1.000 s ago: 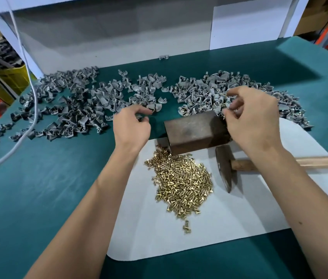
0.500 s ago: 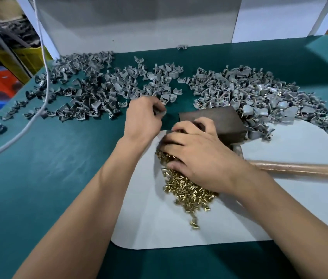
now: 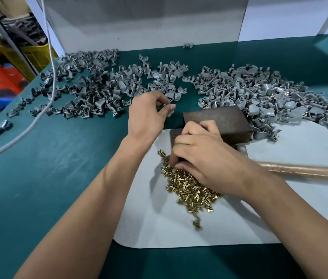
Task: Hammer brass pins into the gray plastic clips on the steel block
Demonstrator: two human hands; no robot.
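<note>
On the far left of the green table [image 3: 38,178] we have a white cable [image 3: 51,77] trailing over a spread of gray plastic clips [image 3: 98,91], which look to us like the ones without pins. Our left hand [image 3: 147,117] sits at the near edge of that spread, its grip pinching one clip [image 3: 169,112] between thumb and fingers. Just right of it stands the steel block [image 3: 219,121] on the far edge of a pale mat [image 3: 159,228]; its top carries no clip yet. Our right hand [image 3: 201,160] reaches down in front of the block into the heap of brass pins [image 3: 189,190], fingers curled into the heap, seemingly picking one, though we cannot see a pin in the grip. The hammer [image 3: 304,171] lies untouched to the right. The far right pile of clips [image 3: 270,97] shows brass glints, so we judge many done and many left.
</note>
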